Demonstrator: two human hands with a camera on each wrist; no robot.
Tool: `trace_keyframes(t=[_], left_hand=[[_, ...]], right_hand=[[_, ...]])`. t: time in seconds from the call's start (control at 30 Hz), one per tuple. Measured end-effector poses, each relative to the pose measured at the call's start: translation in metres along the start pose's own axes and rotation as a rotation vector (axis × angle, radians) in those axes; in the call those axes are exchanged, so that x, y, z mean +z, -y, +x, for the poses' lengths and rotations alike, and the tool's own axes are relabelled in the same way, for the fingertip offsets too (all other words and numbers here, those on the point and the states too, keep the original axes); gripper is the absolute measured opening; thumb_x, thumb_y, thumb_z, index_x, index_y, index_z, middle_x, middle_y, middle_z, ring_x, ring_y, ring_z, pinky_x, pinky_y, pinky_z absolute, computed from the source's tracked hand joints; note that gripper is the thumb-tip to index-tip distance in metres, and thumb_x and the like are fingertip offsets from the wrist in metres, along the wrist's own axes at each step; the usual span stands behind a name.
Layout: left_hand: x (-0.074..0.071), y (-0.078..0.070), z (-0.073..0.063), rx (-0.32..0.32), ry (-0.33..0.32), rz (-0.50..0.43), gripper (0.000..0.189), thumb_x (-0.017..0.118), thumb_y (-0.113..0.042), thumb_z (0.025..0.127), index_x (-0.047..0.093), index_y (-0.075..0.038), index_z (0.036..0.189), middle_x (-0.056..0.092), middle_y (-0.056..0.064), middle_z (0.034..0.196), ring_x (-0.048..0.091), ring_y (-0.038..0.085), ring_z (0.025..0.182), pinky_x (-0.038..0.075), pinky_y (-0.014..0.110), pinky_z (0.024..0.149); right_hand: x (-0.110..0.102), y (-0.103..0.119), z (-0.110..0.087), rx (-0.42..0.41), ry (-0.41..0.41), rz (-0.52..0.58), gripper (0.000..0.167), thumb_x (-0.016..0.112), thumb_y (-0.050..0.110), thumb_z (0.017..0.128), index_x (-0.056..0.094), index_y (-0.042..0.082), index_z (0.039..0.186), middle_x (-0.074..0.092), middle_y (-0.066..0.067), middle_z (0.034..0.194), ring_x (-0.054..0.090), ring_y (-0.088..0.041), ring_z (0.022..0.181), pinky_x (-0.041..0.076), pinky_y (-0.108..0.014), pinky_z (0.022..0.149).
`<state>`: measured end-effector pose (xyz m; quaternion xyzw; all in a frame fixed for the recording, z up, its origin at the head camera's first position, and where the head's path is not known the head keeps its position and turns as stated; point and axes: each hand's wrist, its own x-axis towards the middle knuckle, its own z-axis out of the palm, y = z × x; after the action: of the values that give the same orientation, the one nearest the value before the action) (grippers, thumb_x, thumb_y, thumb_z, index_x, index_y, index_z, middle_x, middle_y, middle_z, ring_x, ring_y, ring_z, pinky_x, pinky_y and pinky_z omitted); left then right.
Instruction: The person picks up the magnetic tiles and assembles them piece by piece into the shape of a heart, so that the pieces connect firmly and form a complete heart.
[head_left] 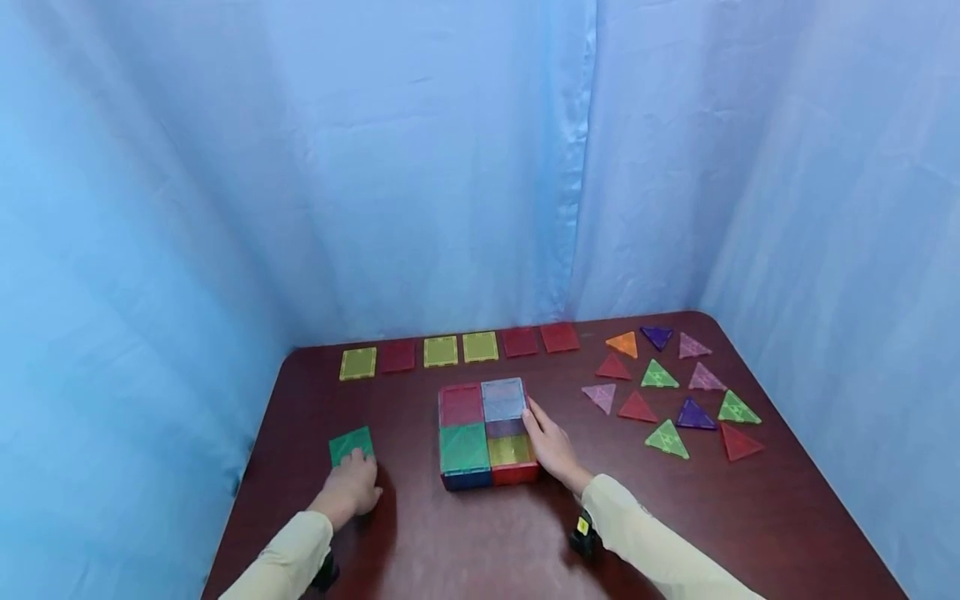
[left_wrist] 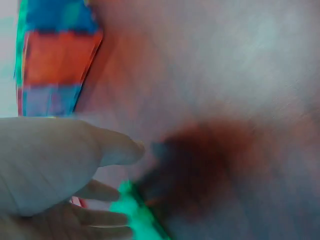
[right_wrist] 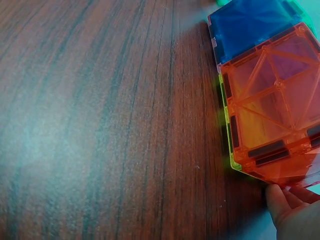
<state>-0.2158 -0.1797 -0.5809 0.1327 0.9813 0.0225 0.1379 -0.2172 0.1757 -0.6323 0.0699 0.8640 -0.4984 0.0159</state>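
Note:
A low box of translucent magnetic tiles [head_left: 464, 448] stands mid-table, with blue and red tiles in its near wall. Red, pale blue and green squares lie over its top; the near right quarter is uncovered and shows yellow inside. My right hand [head_left: 552, 442] rests along the box's right side, fingers against the wall. In the right wrist view its fingertips meet the lower corner of the orange-red wall tile [right_wrist: 280, 85]. Left of the box, my left hand [head_left: 352, 482] touches a loose green square tile [head_left: 351, 443] with its fingers, the thumb held apart from it.
Along the back edge of the dark wooden table [head_left: 480, 550] runs a row of yellow squares [head_left: 440, 351] and red squares [head_left: 520, 341]. Several triangle tiles, among them a green one [head_left: 666, 439] and a purple one [head_left: 696, 414], lie scattered at the right. Blue curtains [head_left: 420, 167] surround the table.

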Motion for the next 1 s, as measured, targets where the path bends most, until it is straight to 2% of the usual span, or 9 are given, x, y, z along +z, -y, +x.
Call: trace_keyframes(t=[0.1, 0.23, 0.37, 0.47, 0.57, 0.67, 0.77, 0.9, 1.0], left_hand=[[-0.004, 0.016, 0.016, 0.002, -0.029, -0.057, 0.068, 0.077, -0.021, 0.090, 0.047, 0.008, 0.144, 0.041, 0.039, 0.142, 0.042, 0.056, 0.132, 0.045, 0.063, 0.102], [-0.002, 0.042, 0.031, 0.028, 0.031, -0.155, 0.075, 0.074, -0.020, 0.094, 0.036, -0.001, 0.156, 0.027, 0.037, 0.157, 0.028, 0.055, 0.145, 0.036, 0.066, 0.110], [0.005, 0.050, 0.031, 0.068, 0.029, -0.145, 0.073, 0.072, -0.023, 0.095, 0.038, -0.004, 0.156, 0.037, 0.033, 0.151, 0.041, 0.051, 0.137, 0.042, 0.064, 0.105], [0.004, 0.048, 0.031, 0.087, -0.026, -0.096, 0.072, 0.073, -0.029, 0.094, 0.042, -0.004, 0.154, 0.046, 0.029, 0.142, 0.050, 0.045, 0.126, 0.046, 0.062, 0.100], [-0.005, 0.042, 0.034, 0.114, -0.105, -0.095, 0.073, 0.074, -0.037, 0.091, 0.047, -0.005, 0.151, 0.051, 0.025, 0.134, 0.054, 0.038, 0.113, 0.050, 0.058, 0.093], [-0.026, 0.025, 0.037, 0.163, -0.199, -0.147, 0.076, 0.075, -0.041, 0.089, 0.047, -0.009, 0.152, 0.052, 0.021, 0.134, 0.053, 0.032, 0.108, 0.054, 0.050, 0.086], [-0.052, -0.006, 0.038, 0.251, -0.266, -0.185, 0.078, 0.076, -0.042, 0.088, 0.047, -0.012, 0.153, 0.052, 0.019, 0.137, 0.053, 0.032, 0.115, 0.054, 0.047, 0.088], [-0.079, -0.053, 0.037, 0.383, -0.291, -0.136, 0.078, 0.075, -0.046, 0.088, 0.046, -0.015, 0.154, 0.052, 0.015, 0.140, 0.051, 0.031, 0.126, 0.053, 0.045, 0.096], [-0.089, -0.087, 0.036, 0.474, -0.277, -0.071, 0.078, 0.074, -0.049, 0.089, 0.046, -0.016, 0.154, 0.053, 0.013, 0.141, 0.051, 0.028, 0.126, 0.052, 0.042, 0.099]], right_hand=[[0.000, 0.000, 0.002, 0.002, -0.008, -0.003, 0.063, 0.038, 0.058, 0.105, 0.037, 0.026, 0.159, 0.045, -0.011, 0.158, 0.045, -0.039, 0.142, 0.034, -0.061, 0.115], [-0.001, 0.001, 0.001, 0.012, 0.007, 0.006, 0.063, 0.037, 0.059, 0.105, 0.036, 0.028, 0.159, 0.044, -0.009, 0.158, 0.044, -0.038, 0.143, 0.033, -0.061, 0.116], [-0.001, 0.001, 0.000, 0.006, 0.016, 0.010, 0.064, 0.037, 0.059, 0.105, 0.036, 0.025, 0.159, 0.044, -0.010, 0.158, 0.044, -0.038, 0.143, 0.032, -0.061, 0.116], [-0.002, 0.001, 0.000, -0.006, 0.012, 0.002, 0.064, 0.038, 0.057, 0.106, 0.037, 0.022, 0.159, 0.044, -0.012, 0.158, 0.044, -0.039, 0.142, 0.033, -0.061, 0.116], [-0.003, 0.001, 0.001, -0.002, 0.016, -0.006, 0.064, 0.037, 0.057, 0.106, 0.037, 0.022, 0.159, 0.044, -0.012, 0.158, 0.044, -0.040, 0.143, 0.032, -0.061, 0.116], [-0.003, 0.002, 0.000, 0.013, 0.016, -0.006, 0.063, 0.037, 0.059, 0.105, 0.036, 0.025, 0.159, 0.043, -0.010, 0.159, 0.043, -0.039, 0.144, 0.032, -0.060, 0.117], [-0.002, 0.002, 0.001, 0.014, 0.008, -0.015, 0.063, 0.036, 0.059, 0.105, 0.036, 0.026, 0.159, 0.043, -0.010, 0.159, 0.043, -0.039, 0.144, 0.032, -0.060, 0.117], [-0.002, 0.003, 0.001, 0.021, 0.010, -0.009, 0.063, 0.036, 0.058, 0.106, 0.036, 0.025, 0.159, 0.043, -0.010, 0.159, 0.042, -0.040, 0.144, 0.031, -0.061, 0.117], [-0.002, 0.003, 0.001, 0.018, 0.014, -0.014, 0.061, 0.033, 0.056, 0.107, 0.036, 0.023, 0.159, 0.043, -0.010, 0.159, 0.042, -0.040, 0.144, 0.031, -0.060, 0.117]])
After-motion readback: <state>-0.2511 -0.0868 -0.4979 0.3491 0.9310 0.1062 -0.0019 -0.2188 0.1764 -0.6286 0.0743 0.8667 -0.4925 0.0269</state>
